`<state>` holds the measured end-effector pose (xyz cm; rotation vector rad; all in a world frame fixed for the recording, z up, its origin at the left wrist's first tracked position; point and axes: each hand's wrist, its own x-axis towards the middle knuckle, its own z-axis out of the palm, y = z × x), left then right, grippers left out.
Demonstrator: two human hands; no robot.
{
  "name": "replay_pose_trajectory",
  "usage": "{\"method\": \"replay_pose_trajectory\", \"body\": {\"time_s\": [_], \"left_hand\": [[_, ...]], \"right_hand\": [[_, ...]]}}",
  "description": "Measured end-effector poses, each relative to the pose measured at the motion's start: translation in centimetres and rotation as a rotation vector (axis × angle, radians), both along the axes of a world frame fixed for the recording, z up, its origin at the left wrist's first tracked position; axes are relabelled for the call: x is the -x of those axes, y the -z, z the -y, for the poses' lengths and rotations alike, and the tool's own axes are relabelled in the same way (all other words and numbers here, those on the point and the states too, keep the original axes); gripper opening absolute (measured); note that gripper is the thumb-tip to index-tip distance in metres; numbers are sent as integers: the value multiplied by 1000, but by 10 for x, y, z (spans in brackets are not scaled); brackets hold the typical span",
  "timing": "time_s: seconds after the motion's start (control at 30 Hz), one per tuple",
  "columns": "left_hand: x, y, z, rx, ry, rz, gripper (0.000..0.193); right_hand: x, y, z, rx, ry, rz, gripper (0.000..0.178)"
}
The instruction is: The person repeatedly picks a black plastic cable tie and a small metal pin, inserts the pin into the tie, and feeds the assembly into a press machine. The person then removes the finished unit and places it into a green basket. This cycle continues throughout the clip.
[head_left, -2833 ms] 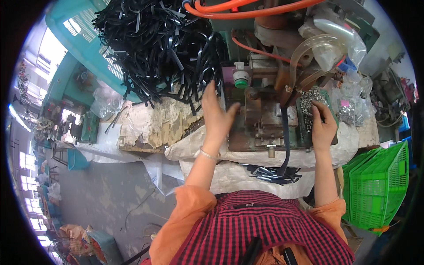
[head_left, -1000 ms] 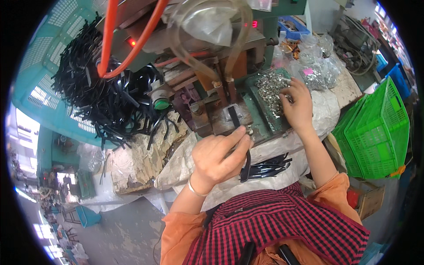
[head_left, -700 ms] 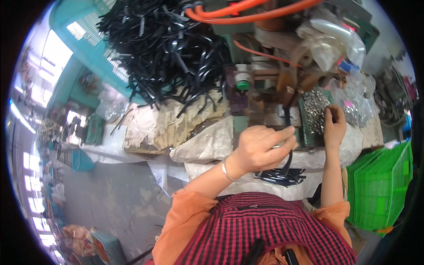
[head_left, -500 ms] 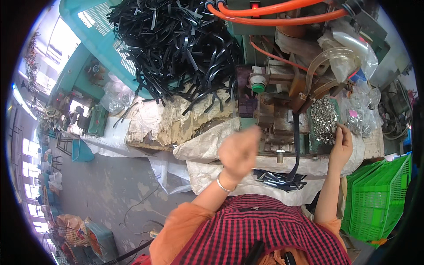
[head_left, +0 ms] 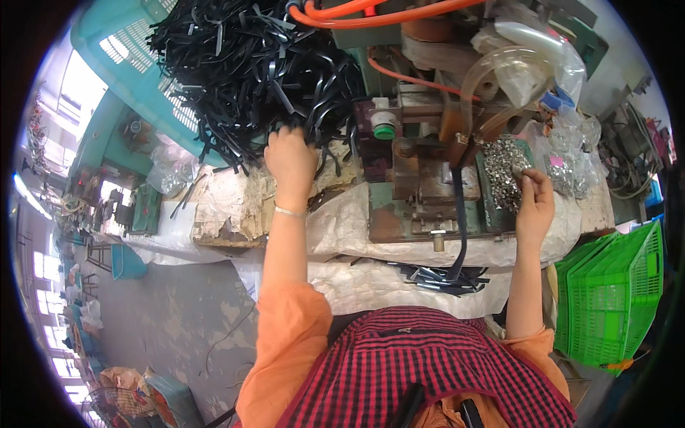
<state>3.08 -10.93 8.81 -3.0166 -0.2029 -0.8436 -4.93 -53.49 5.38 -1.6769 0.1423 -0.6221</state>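
Observation:
My left hand [head_left: 291,164] is at the front edge of a large heap of black strips [head_left: 257,78]. Its fingers bend down among the strips and their tips are hidden, so a hold cannot be made out. On the other side, my right hand [head_left: 535,207] is closed, thumb and fingers pinching a small metal piece [head_left: 519,171] over a green tray [head_left: 492,220] of tiny silvery metal pieces [head_left: 501,171]. Between the hands stands a metal press machine [head_left: 435,178]. One black strip [head_left: 460,228] hangs from it, down to a small bunch of strips [head_left: 439,279].
A teal perforated basket [head_left: 100,78] leans behind the heap. Orange hoses [head_left: 385,20] cross above the machine. Plastic bags of metal pieces [head_left: 567,167] lie right of the tray. Green crates [head_left: 606,292] stand at the right, and white sheeting [head_left: 335,282] drapes the bench front.
My left hand has moved left and away from me, from in front of the machine to the black heap. My right hand stays by the metal pieces. The whole view has shifted slightly.

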Motion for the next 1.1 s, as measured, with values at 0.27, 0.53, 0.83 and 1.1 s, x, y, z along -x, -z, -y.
{"method": "replay_pose_trajectory", "body": {"time_s": [0.27, 0.53, 0.83, 1.1], "left_hand": [[16, 56, -44, 54, 175, 172, 20], [34, 61, -8, 1289, 317, -139, 28], [76, -6, 56, 1450, 344, 182, 17], [111, -66, 109, 549, 957, 527, 24]], "right_hand": [[34, -19, -1, 26, 60, -66, 16], [-3, -67, -86, 18, -214, 62, 29], [0, -76, -113, -384, -304, 56, 45], [34, -108, -112, -382, -408, 48, 48]]}}
